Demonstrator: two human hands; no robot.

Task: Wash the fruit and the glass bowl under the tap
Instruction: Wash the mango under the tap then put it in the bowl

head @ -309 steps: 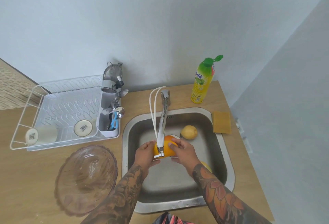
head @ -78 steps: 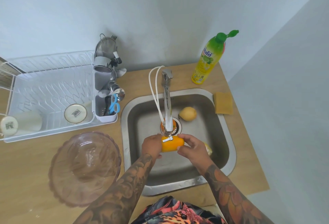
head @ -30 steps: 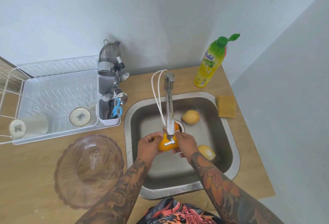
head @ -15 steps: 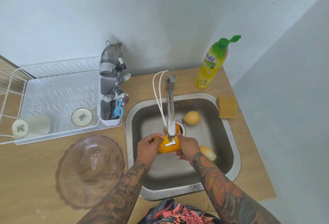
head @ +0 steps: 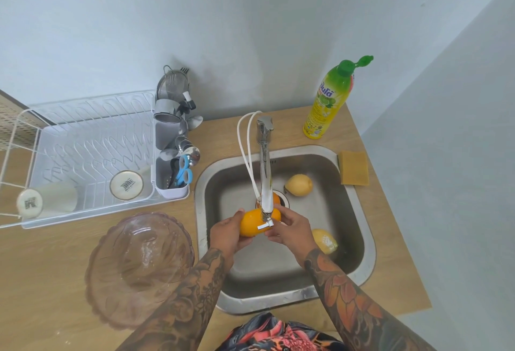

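I see both hands [head: 262, 232] gripping an orange [head: 252, 225] under the tap [head: 265, 172], over a steel sink [head: 359, 211] set in the wooden bench [head: 41, 281], pale walls behind.

Left hand [head: 226, 235]: fingers curled round the left end of the orange [head: 252, 225], palm turned inward.
Right hand [head: 289, 232]: thumb and fingers curled at the right end of the orange, wrist bent.
Forearms: both tattooed, bare, coming up from the lower edge and meeting over the sink.
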